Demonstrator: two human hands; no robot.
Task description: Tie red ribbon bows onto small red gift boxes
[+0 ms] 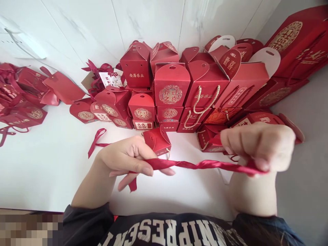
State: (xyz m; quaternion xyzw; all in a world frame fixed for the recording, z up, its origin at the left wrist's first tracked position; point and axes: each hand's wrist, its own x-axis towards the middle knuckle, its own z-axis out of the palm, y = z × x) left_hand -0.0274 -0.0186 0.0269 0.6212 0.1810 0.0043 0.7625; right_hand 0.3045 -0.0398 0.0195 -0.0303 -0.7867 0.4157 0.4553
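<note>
A dark red ribbon (197,165) is stretched sideways above the white table, twisted along its middle. My left hand (133,159) pinches it between thumb and fingers, with a short loose end hanging below. At the other end my right hand (260,147) is closed in a fist around the ribbon. Just behind my left fingers sits a small red box (159,140) with a rope handle. Another piece of red ribbon (96,141) lies on the table beside my left wrist.
Stacked red gift boxes (172,83) line the tiled wall behind the white table (61,153). Large red bags (302,44) stand at the right by a grey wall. More boxes and ribbons (25,92) are piled at the far left.
</note>
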